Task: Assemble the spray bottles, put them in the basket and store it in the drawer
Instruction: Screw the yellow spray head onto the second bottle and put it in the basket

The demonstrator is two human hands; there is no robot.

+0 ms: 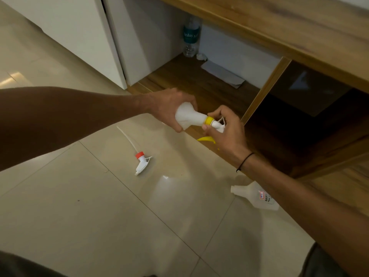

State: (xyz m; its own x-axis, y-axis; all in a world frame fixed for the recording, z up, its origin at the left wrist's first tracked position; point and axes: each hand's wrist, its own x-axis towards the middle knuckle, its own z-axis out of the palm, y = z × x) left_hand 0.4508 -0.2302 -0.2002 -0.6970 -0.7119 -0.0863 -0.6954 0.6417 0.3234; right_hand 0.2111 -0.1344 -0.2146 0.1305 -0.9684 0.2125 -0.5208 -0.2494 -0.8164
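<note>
Left hand [169, 105] grasps the white bottle [188, 116] mid-air above the floor [99, 216]; right hand [223, 130] fingers pinch the yellow-collared sprayer head [213, 122] at its neck. Risk: cross-threading if the collar goes on tilted, giving a loose head. Second bottle [257, 196] and red-collared sprayer [142, 161] lie apart on the floor, unassembled. Basket: can't tell where.

three bottles [189, 116], two spray heads [142, 161]
</note>
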